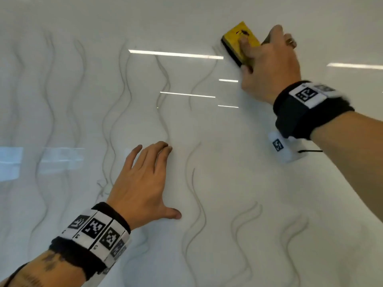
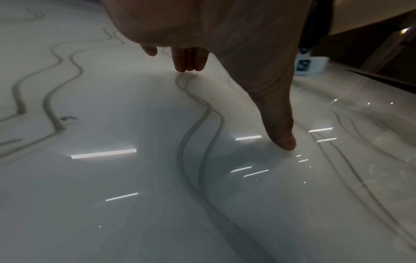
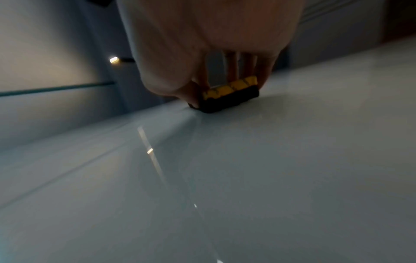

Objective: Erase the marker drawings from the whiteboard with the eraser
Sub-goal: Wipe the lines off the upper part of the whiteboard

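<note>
Your left hand (image 1: 143,181) is lying spread and flat, bracing the glossy white whiteboard (image 1: 269,183) among faint grey wavy marker lines (image 1: 165,83); your right hand (image 1: 269,65) is gripping the yellow black-felted block eraser (image 1: 238,41) at top right, so be keeping its felt flat, overlapping strokes leftward

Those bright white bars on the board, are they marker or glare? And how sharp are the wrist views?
Head view: ceiling-light glare on the whiteboard, not ink. Left wrist view: the left hand shadows the wavy lines. Right wrist view: dim, soft; eraser blurred.
</note>
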A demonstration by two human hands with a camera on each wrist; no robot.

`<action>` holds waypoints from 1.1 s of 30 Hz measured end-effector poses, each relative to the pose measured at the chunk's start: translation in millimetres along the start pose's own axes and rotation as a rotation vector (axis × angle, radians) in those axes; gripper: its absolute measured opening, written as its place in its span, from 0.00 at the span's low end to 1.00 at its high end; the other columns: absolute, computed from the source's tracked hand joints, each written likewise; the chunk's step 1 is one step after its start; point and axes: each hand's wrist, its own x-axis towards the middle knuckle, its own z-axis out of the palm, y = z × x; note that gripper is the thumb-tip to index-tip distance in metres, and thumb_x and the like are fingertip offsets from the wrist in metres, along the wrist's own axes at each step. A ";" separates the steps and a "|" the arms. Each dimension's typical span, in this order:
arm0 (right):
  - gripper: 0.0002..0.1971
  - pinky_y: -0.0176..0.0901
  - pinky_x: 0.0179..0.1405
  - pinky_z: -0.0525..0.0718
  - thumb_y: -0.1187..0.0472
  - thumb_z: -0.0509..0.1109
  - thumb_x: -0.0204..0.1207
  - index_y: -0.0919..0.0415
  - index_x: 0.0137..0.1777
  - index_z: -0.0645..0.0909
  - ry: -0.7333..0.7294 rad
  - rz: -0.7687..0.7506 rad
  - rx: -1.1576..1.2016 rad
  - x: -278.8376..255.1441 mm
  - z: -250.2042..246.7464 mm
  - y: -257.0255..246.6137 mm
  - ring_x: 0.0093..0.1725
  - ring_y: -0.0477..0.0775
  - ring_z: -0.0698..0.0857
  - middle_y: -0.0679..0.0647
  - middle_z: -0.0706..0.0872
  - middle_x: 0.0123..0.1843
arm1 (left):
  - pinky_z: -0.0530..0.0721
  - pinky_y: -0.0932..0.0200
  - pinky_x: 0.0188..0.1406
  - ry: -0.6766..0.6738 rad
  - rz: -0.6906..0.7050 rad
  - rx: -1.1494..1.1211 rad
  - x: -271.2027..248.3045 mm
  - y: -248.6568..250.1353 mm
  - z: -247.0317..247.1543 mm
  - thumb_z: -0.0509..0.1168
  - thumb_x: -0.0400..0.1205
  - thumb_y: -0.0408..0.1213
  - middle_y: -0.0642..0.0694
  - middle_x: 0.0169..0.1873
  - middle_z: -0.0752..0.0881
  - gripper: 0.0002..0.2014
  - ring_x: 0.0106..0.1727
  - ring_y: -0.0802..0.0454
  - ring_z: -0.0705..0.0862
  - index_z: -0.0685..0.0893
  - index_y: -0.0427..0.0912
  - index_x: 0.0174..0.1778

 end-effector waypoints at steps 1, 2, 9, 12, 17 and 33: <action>0.27 0.64 0.60 0.84 0.57 0.70 0.79 0.52 0.80 0.77 -0.011 0.067 0.020 11.0 -2.2 -2.4 0.63 0.76 0.76 0.69 0.69 0.73 | 0.62 0.36 0.86 0.008 0.011 -0.001 0.6 -1.3 -0.2 0.67 0.49 0.87 0.39 0.80 0.70 0.75 0.81 0.43 0.70 0.67 0.35 0.84; 0.28 0.62 0.60 0.84 0.57 0.70 0.78 0.53 0.79 0.77 -0.023 0.081 0.037 11.8 -0.9 -11.7 0.64 0.75 0.76 0.68 0.68 0.74 | 0.62 0.35 0.87 0.011 0.021 -0.008 0.3 -2.3 -1.2 0.67 0.51 0.87 0.40 0.80 0.70 0.74 0.81 0.43 0.70 0.67 0.35 0.85; 0.33 0.54 0.40 0.77 0.61 0.79 0.65 0.56 0.74 0.82 -0.171 -0.416 0.155 -120.8 34.9 -95.1 0.47 0.69 0.79 0.68 0.78 0.59 | 0.74 0.44 0.72 0.317 -0.034 -0.279 -2.9 -24.3 -18.6 0.67 0.71 0.60 0.44 0.66 0.80 0.37 0.66 0.41 0.80 0.77 0.37 0.69; 0.30 0.60 0.45 0.80 0.61 0.75 0.71 0.52 0.76 0.81 -0.172 -0.420 0.040 -76.1 23.4 -69.4 0.50 0.73 0.80 0.71 0.77 0.60 | 0.75 0.44 0.66 0.362 -0.120 -0.253 -6.9 -48.0 -20.2 0.65 0.71 0.57 0.41 0.66 0.79 0.36 0.63 0.40 0.79 0.75 0.36 0.69; 0.27 0.64 0.59 0.81 0.56 0.69 0.80 0.55 0.80 0.76 0.006 0.085 -0.010 12.2 3.9 -26.4 0.64 0.81 0.77 0.74 0.67 0.76 | 0.73 0.41 0.75 0.278 -0.171 -0.145 -19.2 -87.5 -15.5 0.65 0.70 0.67 0.40 0.73 0.77 0.47 0.73 0.41 0.76 0.72 0.34 0.77; 0.28 0.61 0.56 0.83 0.57 0.70 0.79 0.53 0.80 0.77 0.012 0.164 0.039 9.9 32.4 -121.7 0.61 0.78 0.77 0.73 0.70 0.71 | 0.69 0.35 0.84 0.080 -0.088 0.018 -22.0 -190.6 -17.4 0.64 0.60 0.84 0.39 0.84 0.65 0.69 0.83 0.38 0.67 0.62 0.35 0.87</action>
